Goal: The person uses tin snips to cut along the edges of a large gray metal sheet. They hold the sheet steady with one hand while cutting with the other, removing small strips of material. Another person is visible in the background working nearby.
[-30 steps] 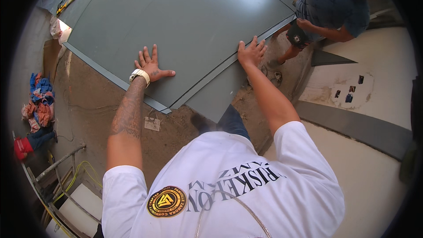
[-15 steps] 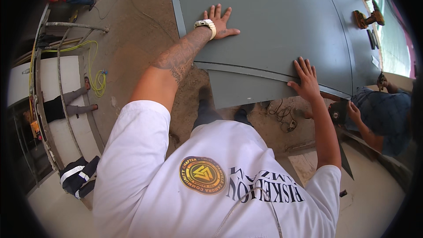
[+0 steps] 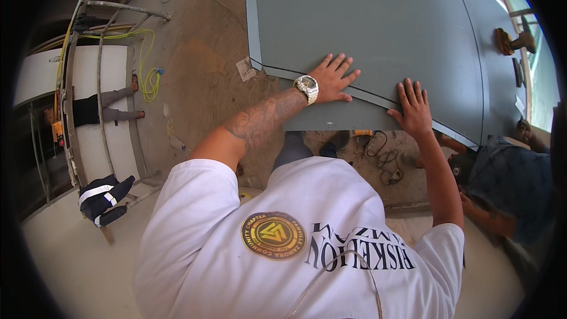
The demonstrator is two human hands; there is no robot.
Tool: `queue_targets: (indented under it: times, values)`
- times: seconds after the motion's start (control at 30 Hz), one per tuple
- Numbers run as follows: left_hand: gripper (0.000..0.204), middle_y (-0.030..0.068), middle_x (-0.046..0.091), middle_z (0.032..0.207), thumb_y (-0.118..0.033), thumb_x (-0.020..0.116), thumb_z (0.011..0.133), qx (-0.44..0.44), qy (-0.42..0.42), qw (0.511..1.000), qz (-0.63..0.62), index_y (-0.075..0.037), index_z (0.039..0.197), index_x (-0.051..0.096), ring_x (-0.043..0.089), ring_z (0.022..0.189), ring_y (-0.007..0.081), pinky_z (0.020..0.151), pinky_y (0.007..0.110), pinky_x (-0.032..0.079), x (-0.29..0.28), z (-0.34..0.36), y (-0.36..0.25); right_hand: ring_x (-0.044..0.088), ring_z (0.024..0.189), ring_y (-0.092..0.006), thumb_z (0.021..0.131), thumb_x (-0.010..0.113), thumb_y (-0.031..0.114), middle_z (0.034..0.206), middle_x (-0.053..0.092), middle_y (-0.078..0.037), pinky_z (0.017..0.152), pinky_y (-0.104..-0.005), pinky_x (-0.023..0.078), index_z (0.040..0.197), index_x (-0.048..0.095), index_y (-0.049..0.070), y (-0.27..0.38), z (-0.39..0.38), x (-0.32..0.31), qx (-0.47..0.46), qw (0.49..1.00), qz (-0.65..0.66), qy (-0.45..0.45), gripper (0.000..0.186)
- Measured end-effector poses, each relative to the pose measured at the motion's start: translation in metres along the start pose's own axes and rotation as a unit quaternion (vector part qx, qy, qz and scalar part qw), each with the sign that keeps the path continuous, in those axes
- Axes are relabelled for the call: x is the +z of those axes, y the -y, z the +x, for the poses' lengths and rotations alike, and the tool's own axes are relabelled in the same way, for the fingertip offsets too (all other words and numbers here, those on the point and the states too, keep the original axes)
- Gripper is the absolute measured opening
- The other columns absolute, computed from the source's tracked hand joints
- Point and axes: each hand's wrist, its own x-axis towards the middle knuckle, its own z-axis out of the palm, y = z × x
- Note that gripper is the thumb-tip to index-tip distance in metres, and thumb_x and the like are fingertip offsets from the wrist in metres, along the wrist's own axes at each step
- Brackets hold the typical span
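Observation:
A large flat grey sheet-metal panel [image 3: 378, 23] lies in front of me, with a folded lip along its left and near edges. My left hand [image 3: 332, 78], a pale watch [image 3: 307, 87] on its wrist, rests with fingers spread on the panel by the near lip. To its right, my right hand [image 3: 414, 109] lies open across the same lip, fingers pointing away from me. A lower grey sheet [image 3: 331, 117] juts out toward me from under the lip. Neither hand grips anything.
A cordless drill [image 3: 514, 41] stands on the panel's far right. A co-worker in a dark blue shirt [image 3: 508, 186] crouches at the right. Coiled cable [image 3: 384, 162] lies on the floor below. Metal scaffolding [image 3: 103, 94] and a yellow-green hose [image 3: 150, 77] are at the left, with another person [image 3: 91, 111].
My left hand has moved right and nearer along the panel, from its left corner to the near lip. My right hand stays on the lip. The co-worker's head has shifted lower at the right.

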Motion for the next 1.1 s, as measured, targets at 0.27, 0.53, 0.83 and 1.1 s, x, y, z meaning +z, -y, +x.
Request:
queue_targets:
  times: [0.27,0.53,0.83,1.1]
  values:
    - [0.08,0.033,0.047,0.163,-0.067,0.048,0.109,0.037,-0.032,0.999,0.02,-0.007,0.163,0.049,0.044,0.153,0.0532,0.125,0.061,0.04,-0.001,-0.003,-0.001,0.027,0.164,-0.0458,0.101,0.057,0.072,0.178,0.032,-0.019,0.133,-0.0583,0.025,0.171,0.038,0.012,-0.001,0.003,0.004,-0.017,1.0,0.005,-0.018,0.094]
    - [0.073,0.0353,0.055,0.155,-0.06,0.051,0.111,0.075,-0.045,0.995,0.039,-0.002,0.155,0.057,0.056,0.142,0.0551,0.118,0.061,0.049,-0.008,-0.001,0.003,0.032,0.162,-0.0481,0.105,0.049,0.073,0.175,0.037,-0.021,0.133,-0.0576,0.027,0.168,0.043,0.01,0.001,0.002,0.001,-0.026,1.0,-0.004,-0.009,0.089]
    - [0.066,0.0325,0.062,0.149,-0.055,0.057,0.11,0.086,-0.062,0.994,0.032,-0.002,0.149,0.062,0.062,0.136,0.0518,0.114,0.058,0.054,-0.011,0.002,0.008,0.041,0.157,-0.0493,0.107,0.046,0.071,0.171,0.043,-0.022,0.13,-0.0578,0.032,0.163,0.049,0.009,-0.002,0.003,-0.002,-0.035,0.998,0.015,-0.056,0.084]
    - [0.059,0.0285,0.063,0.15,-0.051,0.06,0.11,0.074,-0.076,0.994,0.002,-0.005,0.147,0.064,0.064,0.136,0.0482,0.114,0.056,0.055,-0.014,0.003,0.007,0.044,0.155,-0.0491,0.108,0.047,0.069,0.169,0.047,-0.022,0.13,-0.058,0.034,0.16,0.054,0.009,-0.002,0.001,0.003,-0.032,0.995,0.032,-0.085,0.08]
